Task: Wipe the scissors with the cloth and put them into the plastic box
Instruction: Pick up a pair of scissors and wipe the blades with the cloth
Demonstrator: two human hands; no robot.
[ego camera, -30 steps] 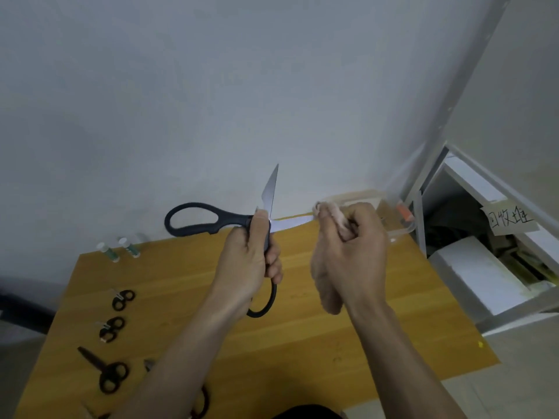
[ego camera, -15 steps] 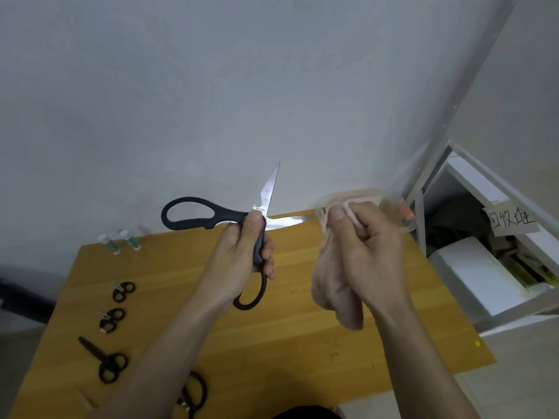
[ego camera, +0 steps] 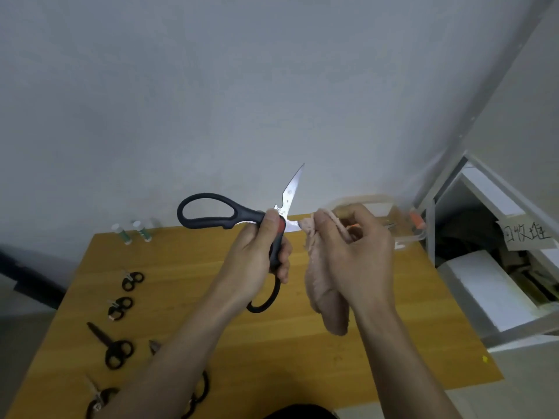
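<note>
Large black-handled scissors [ego camera: 217, 217] are held spread wide above the wooden table [ego camera: 211, 285]. My left hand [ego camera: 260, 252] grips one handle just below the pivot, thumb on top. One blade points up and right; the other runs right into the pale pink cloth [ego camera: 323, 285]. My right hand [ego camera: 360, 252] pinches that cloth around the lower blade close to the pivot, and the rest of the cloth hangs down. The clear plastic box [ego camera: 402, 228] stands at the table's far right corner, partly hidden behind my right hand.
Several small black scissors [ego camera: 116, 349] lie in a row along the table's left side. Two small green-and-white tubes [ego camera: 122, 234] lie at the far left edge. A white shelf unit [ego camera: 496, 267] with a handwritten paper label stands right of the table. The wall is close behind.
My right hand has slid the cloth along the lower blade towards the pivot. The scissors have tilted a little, the upper blade now leaning further right.
</note>
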